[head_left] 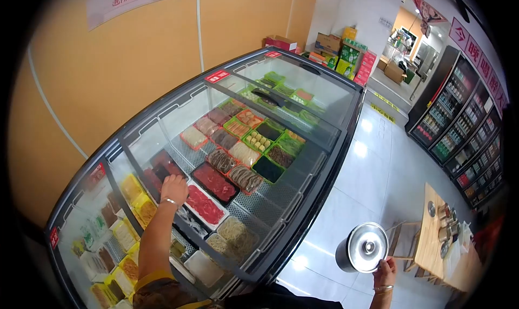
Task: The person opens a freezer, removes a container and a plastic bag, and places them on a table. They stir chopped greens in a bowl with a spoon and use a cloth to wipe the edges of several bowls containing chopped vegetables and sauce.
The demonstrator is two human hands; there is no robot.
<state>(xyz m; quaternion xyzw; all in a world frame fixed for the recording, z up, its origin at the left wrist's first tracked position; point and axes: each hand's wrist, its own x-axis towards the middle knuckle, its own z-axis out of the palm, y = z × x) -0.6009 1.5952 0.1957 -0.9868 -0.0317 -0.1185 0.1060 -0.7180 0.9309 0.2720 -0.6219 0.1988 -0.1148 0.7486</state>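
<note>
My left hand (174, 189) reaches over the display freezer, its fingers bent down at the dark handle (160, 172) of a sliding glass lid (184, 120). Its fingertips are partly hidden. Beneath and beside it lie a black tray of red meat (215, 182) and a white tray of sliced red meat (205, 205). Low on the right, my right hand (385, 274) grips the edge of a round stainless steel pot (348, 255) with a shiny metal lid (368, 247). The pot is held out over the tiled floor.
Several food trays fill the freezer (324, 201), including yellow baskets (145, 207) and green baskets (258, 140). A wooden table (424, 239) with metal containers stands at right. Behind it are drinks fridges (457, 114). Stacked boxes (348, 55) stand past the freezer's far end, near a step.
</note>
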